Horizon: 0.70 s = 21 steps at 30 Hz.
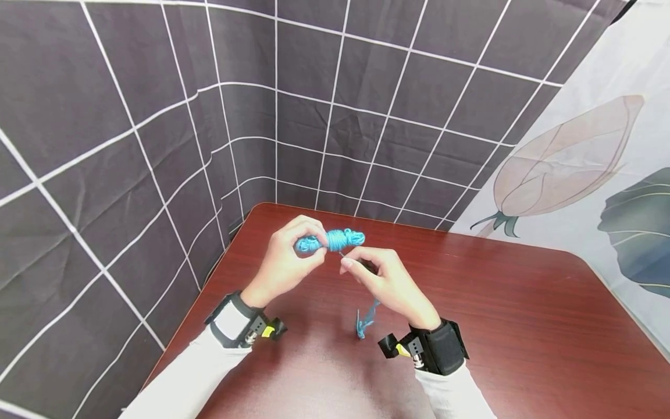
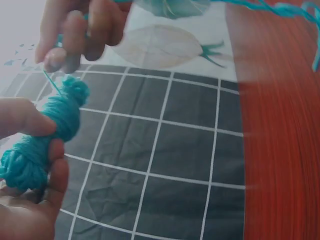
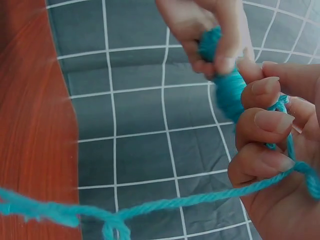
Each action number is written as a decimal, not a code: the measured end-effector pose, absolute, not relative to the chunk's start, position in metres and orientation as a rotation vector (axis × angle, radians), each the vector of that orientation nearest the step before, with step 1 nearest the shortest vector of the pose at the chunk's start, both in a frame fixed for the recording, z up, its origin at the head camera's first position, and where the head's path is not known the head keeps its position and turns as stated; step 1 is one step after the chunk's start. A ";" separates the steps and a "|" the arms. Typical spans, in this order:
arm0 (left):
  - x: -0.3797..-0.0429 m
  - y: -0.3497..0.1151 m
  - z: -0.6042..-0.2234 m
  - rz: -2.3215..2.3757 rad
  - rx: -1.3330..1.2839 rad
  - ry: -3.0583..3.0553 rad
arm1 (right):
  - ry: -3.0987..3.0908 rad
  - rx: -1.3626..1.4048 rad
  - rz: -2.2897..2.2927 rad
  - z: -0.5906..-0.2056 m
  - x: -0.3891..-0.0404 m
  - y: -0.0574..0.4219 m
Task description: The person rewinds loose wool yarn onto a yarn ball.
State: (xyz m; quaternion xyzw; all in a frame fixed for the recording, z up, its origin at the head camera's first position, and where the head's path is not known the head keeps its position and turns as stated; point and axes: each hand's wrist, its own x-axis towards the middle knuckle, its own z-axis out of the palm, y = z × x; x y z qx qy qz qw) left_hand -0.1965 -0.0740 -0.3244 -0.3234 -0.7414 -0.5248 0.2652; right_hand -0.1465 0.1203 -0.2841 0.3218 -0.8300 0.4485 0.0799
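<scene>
A bundle of turquoise yarn, wound tightly round its middle with loops at both ends, is held above the table by my left hand. Thumb and fingers pinch it near one end, as the left wrist view shows on the yarn bundle. Just right of it, my right hand pinches a strand that runs taut to the bundle. Its other fingers curl round more of the yarn in the right wrist view. From that hand a loose tail hangs towards the tabletop.
The reddish-brown wooden table spreads beneath both hands. Behind and to the left hangs a dark cloth with a white grid. A white cloth with a flower print hangs at the right. Each wrist wears a strapped camera mount.
</scene>
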 end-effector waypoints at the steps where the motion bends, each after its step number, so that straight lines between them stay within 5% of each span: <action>1: -0.196 -0.074 -0.325 -1.387 -0.873 -2.037 | -2.485 0.952 1.342 -0.283 -0.146 0.120; 14: -0.168 -0.072 -0.300 -1.488 -1.369 -2.141 | -2.442 0.920 1.321 -0.304 -0.177 0.142; 21: -0.171 -0.073 -0.298 -1.658 -1.369 -2.049 | -2.437 0.976 1.401 -0.317 -0.181 0.142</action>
